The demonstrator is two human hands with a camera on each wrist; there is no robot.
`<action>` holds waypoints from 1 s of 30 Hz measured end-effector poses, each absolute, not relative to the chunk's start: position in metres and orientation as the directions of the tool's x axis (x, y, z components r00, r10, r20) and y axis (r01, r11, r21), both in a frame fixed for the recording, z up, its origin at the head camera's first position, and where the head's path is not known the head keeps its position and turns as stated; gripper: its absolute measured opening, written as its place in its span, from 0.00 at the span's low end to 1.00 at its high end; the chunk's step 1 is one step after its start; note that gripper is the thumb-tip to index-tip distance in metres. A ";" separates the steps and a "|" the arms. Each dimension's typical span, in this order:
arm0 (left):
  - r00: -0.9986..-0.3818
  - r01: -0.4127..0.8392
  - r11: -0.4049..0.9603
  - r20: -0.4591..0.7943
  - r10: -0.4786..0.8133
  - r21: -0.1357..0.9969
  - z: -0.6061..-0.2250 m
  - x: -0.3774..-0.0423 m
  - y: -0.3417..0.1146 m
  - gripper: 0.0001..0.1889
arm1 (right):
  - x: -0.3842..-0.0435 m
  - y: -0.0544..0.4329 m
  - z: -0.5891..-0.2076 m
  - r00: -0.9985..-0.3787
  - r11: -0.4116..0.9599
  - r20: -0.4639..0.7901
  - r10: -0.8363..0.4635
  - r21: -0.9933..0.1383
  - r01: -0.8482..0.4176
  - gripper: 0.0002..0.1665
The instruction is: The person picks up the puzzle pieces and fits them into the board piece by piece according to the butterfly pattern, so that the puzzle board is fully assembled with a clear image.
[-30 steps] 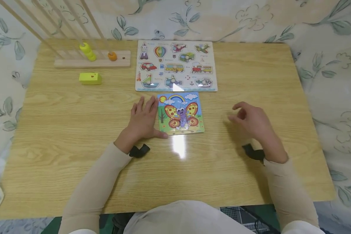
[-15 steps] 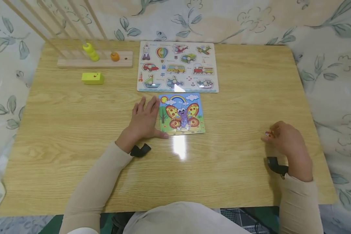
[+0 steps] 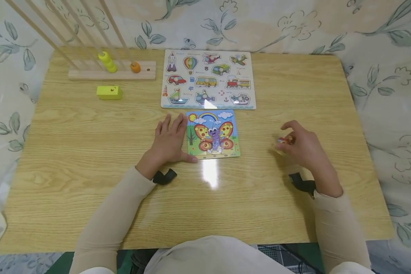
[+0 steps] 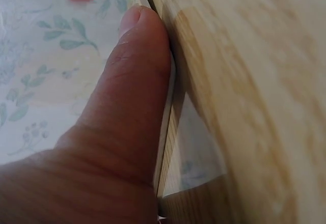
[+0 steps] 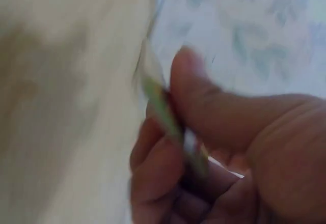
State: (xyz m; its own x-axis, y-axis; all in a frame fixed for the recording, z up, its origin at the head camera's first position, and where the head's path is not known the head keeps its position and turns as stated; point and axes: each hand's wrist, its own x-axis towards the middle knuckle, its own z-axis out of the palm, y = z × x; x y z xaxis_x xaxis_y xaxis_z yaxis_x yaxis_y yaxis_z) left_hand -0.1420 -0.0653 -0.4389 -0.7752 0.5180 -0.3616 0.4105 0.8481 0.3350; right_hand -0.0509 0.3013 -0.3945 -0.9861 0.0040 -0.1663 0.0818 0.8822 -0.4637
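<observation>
A small square butterfly puzzle [image 3: 214, 131] lies on the table, a strip of bare wood showing along its lower edge. My left hand [image 3: 168, 141] rests flat beside it, fingers straight along its left edge and thumb at the lower left corner. In the left wrist view, the thumb [image 4: 130, 81] lies against the board's side. To the right of the puzzle, my right hand [image 3: 305, 148] is raised over the table and pinches a small flat puzzle piece [image 3: 287, 140] with red and yellow print. The right wrist view shows the piece [image 5: 165, 112] edge-on and blurred between thumb and fingers.
A larger vehicle puzzle board [image 3: 208, 78] sits directly behind the butterfly puzzle. At the back left stands a wooden bead rack [image 3: 89, 74] with tall rods, a few yellow beads and an orange one. A yellow-green block [image 3: 109, 93] lies before it.
My right hand went right and down toward the table's right side, where the piece shows in its fingers, then came back left with it. The left hand stays in place.
</observation>
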 end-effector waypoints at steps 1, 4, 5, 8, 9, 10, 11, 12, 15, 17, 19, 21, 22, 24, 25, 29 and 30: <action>-0.776 0.408 0.850 -0.364 0.515 0.334 -0.440 -0.142 -0.065 0.71 | -0.058 0.289 -0.393 -0.986 0.876 -0.165 -0.031 -0.479 0.053 0.31; -0.774 0.406 0.850 -0.368 0.515 0.335 -0.441 -0.142 -0.065 0.71 | -0.078 0.255 -0.390 -0.972 0.856 -0.190 -0.137 -0.516 -0.019 0.34; -0.774 0.407 0.849 -0.367 0.517 0.337 -0.442 -0.142 -0.065 0.71 | -0.083 0.245 -0.390 -0.963 0.850 -0.207 -0.175 -0.525 -0.041 0.33; -0.774 0.414 0.847 -0.361 0.520 0.333 -0.444 -0.143 -0.064 0.71 | -0.096 0.223 -0.391 -0.913 0.836 -0.264 -0.312 -0.533 -0.131 0.29; -0.774 0.416 0.847 -0.360 0.521 0.330 -0.445 -0.143 -0.064 0.71 | -0.099 0.218 -0.392 -0.892 0.830 -0.283 -0.351 -0.535 -0.157 0.28; -0.775 0.418 0.848 -0.358 0.520 0.326 -0.445 -0.143 -0.064 0.71 | -0.102 0.215 -0.393 -0.875 0.826 -0.299 -0.382 -0.534 -0.178 0.27; -0.776 0.420 0.849 -0.357 0.519 0.322 -0.445 -0.143 -0.064 0.71 | -0.104 0.212 -0.394 -0.861 0.823 -0.310 -0.404 -0.534 -0.193 0.26; -0.777 0.421 0.850 -0.357 0.518 0.317 -0.445 -0.143 -0.065 0.71 | -0.107 0.209 -0.396 -0.850 0.821 -0.320 -0.419 -0.533 -0.204 0.26; -0.779 0.420 0.852 -0.358 0.515 0.312 -0.443 -0.143 -0.065 0.71 | -0.113 0.204 -0.399 -0.840 0.818 -0.334 -0.427 -0.539 -0.202 0.30; -0.778 0.421 0.851 -0.359 0.516 0.312 -0.442 -0.143 -0.066 0.71 | -0.117 0.201 -0.401 -0.844 0.825 -0.337 -0.416 -0.531 -0.194 0.33; -0.778 0.422 0.851 -0.358 0.517 0.311 -0.441 -0.144 -0.065 0.72 | -0.119 0.198 -0.402 -0.851 0.832 -0.343 -0.398 -0.526 -0.177 0.36; -0.778 0.426 0.850 -0.355 0.518 0.310 -0.442 -0.144 -0.065 0.72 | -0.121 0.195 -0.403 -0.858 0.841 -0.344 -0.382 -0.515 -0.168 0.37; -0.778 0.426 0.850 -0.355 0.519 0.310 -0.441 -0.144 -0.065 0.72 | -0.121 0.193 -0.403 -0.861 0.843 -0.339 -0.379 -0.509 -0.171 0.37; -0.778 0.425 0.849 -0.352 0.520 0.315 -0.441 -0.144 -0.066 0.72 | -0.123 0.189 -0.402 -0.866 0.856 -0.338 -0.369 -0.485 -0.176 0.36; -0.779 0.422 0.849 -0.352 0.519 0.317 -0.441 -0.144 -0.066 0.72 | -0.123 0.188 -0.402 -0.865 0.862 -0.337 -0.372 -0.472 -0.186 0.34; -0.778 0.416 0.849 -0.356 0.518 0.326 -0.441 -0.144 -0.066 0.71 | -0.126 0.183 -0.402 -0.866 0.879 -0.345 -0.363 -0.436 -0.195 0.23; -0.777 0.417 0.849 -0.357 0.518 0.326 -0.441 -0.144 -0.065 0.71 | -0.126 0.184 -0.403 -0.867 0.878 -0.340 -0.364 -0.436 -0.198 0.20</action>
